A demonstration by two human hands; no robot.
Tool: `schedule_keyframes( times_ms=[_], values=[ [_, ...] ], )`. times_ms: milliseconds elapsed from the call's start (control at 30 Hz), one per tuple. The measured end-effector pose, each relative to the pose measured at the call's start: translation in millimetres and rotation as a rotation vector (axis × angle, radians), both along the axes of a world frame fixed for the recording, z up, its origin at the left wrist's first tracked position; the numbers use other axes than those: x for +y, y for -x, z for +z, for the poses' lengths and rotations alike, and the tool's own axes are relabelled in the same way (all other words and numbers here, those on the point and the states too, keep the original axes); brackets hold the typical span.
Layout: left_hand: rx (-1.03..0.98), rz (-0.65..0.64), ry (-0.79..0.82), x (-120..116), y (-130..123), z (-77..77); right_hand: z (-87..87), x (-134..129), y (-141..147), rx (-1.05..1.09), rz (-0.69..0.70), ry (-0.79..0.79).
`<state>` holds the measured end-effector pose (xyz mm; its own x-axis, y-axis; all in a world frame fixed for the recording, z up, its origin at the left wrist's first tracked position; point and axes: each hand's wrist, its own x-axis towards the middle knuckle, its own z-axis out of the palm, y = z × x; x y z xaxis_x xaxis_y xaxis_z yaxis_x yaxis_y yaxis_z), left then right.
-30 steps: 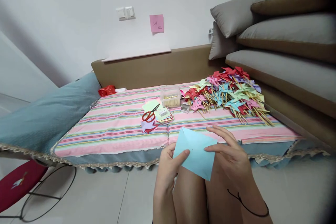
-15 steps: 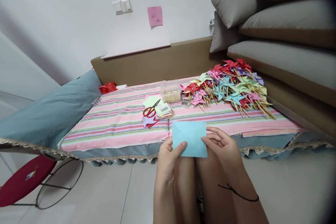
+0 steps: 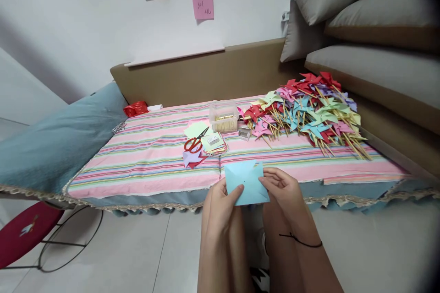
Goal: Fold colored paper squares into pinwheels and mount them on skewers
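A square sheet of light blue paper (image 3: 247, 174), with a small dark dot near its middle and faint diagonal lines, is held above my knees. My left hand (image 3: 225, 197) grips its lower left part, thumb flat on the front and fingers behind. At the right edge my right hand (image 3: 280, 185) pinches the sheet between thumb and fingers. Beyond the sheet, red-handled scissors (image 3: 195, 143) lie on pale green paper, beside a small stack of coloured paper (image 3: 215, 145). Purple and red cut paper pieces (image 3: 192, 158) are just in front of the scissors.
On the striped cloth (image 3: 137, 158) stand a clear box of sticks (image 3: 224, 119) and a small clear container (image 3: 244, 134). A large heap of paper pinwheels (image 3: 305, 110) lies right. Cushions (image 3: 378, 62) are stacked at the right; a red stool (image 3: 29, 231) stands lower left.
The view has shifted slightly. The right edge of the blue sheet now looks notched at its upper right corner, and my right hand has moved a little inward with it.
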<state>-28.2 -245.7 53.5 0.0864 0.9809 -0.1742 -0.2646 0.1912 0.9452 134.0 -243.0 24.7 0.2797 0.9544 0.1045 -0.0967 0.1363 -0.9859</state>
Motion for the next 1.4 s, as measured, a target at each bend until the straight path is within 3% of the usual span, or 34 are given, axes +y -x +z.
schedule_keyframes(
  times_ms=[133, 267, 367, 433, 567, 700, 1067, 1400],
  values=[
    [-0.006, -0.122, -0.026, 55.3, -6.0, 10.9, 9.2, 49.6, -6.5, -0.018, 0.005, -0.009],
    [0.075, -0.093, -0.127, 124.0, -12.2, 24.9, 31.2, 106.5, -16.6, -0.080, -0.047, -0.164],
    [0.037, -0.085, -0.131, 158.8, -16.5, 22.9, 36.5, 136.2, -18.1, -0.104, -0.068, -0.209],
    [0.001, -0.070, -0.112, 169.4, -18.9, 14.9, 31.5, 145.2, -15.3, -0.130, -0.091, -0.242],
    [-0.066, -0.055, -0.076, 170.2, -21.7, 1.4, 19.0, 144.9, -7.2, -0.296, -0.133, -0.398],
    [-0.133, -0.071, -0.069, 164.4, -20.3, 5.2, 19.6, 141.6, -2.8, -0.394, -0.113, -0.484],
    [-0.120, -0.022, -0.046, 152.0, -17.7, 10.5, 20.4, 139.1, 1.6, -0.466, -0.125, -0.546],
    [-0.080, 0.013, -0.087, 149.7, -27.2, 9.0, 23.3, 133.1, -0.8, -0.461, -0.106, -0.487]
  ],
)
